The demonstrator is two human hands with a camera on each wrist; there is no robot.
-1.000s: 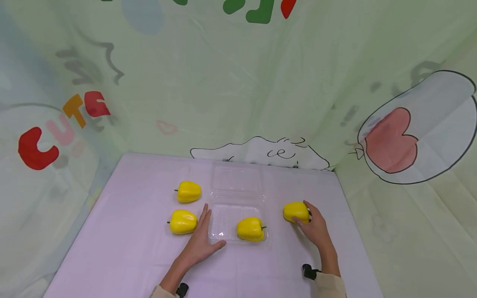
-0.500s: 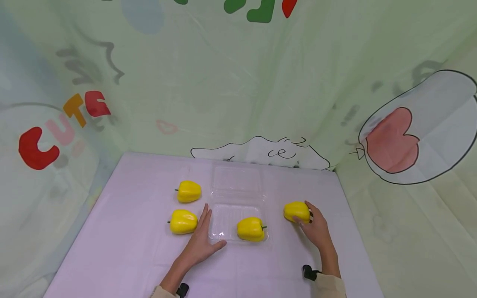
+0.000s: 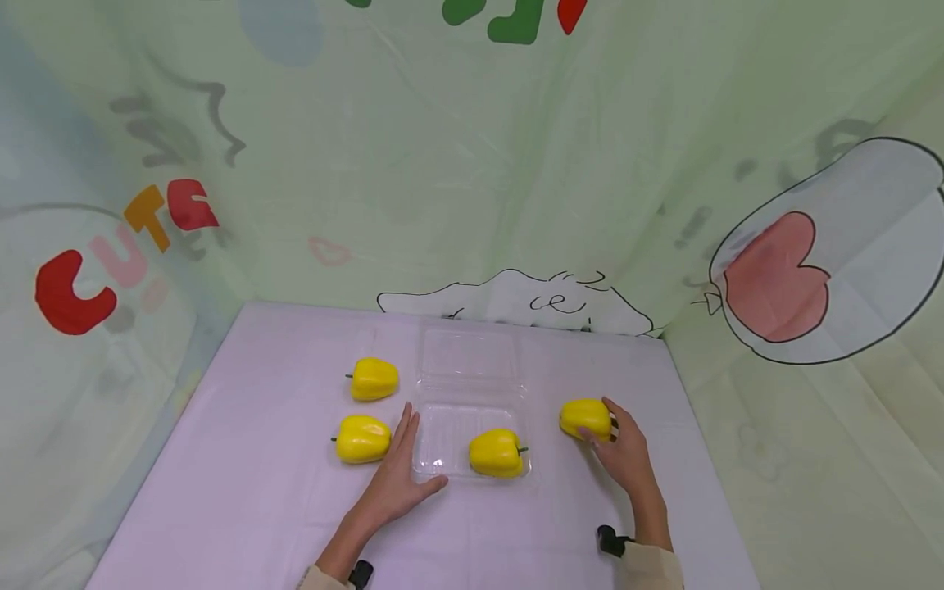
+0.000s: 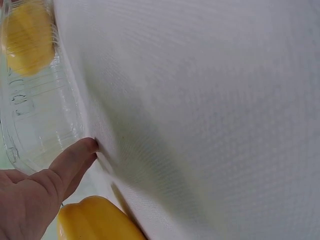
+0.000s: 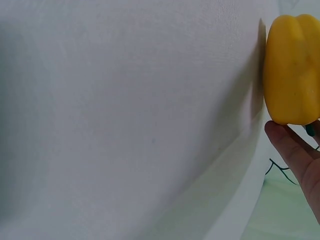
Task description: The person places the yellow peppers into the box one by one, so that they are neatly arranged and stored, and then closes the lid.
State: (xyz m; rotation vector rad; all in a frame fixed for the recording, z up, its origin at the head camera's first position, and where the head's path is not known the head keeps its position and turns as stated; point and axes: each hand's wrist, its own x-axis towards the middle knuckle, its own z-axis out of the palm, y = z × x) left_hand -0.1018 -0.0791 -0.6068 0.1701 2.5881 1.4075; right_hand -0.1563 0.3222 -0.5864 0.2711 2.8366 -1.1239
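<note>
At the right side of the table, my right hand (image 3: 625, 452) holds a yellow bell pepper (image 3: 583, 418) by its stem end, thumb on the near side and fingers on the far side. The right wrist view shows this pepper (image 5: 292, 72) close over the cloth, fingertips (image 5: 282, 135) against its end. My left hand (image 3: 396, 482) is spread, fingers straight, along the left edge of a clear plastic clamshell box (image 3: 442, 430). Inside the box's near half lies another yellow bell pepper (image 3: 494, 453), stem to the right. A third pepper (image 3: 361, 440) sits just left of my left fingers.
Behind that third pepper is one more yellow pepper (image 3: 374, 379), its stem pointing left. The box's lid (image 3: 469, 352) lies folded back toward the far edge of the white-covered table (image 3: 280, 508). Printed fabric walls (image 3: 472, 164) enclose the table at the back and sides.
Almost nothing differs. My right hand stays on the pepper with only a tiny shift, and my left hand keeps its place beside the box.
</note>
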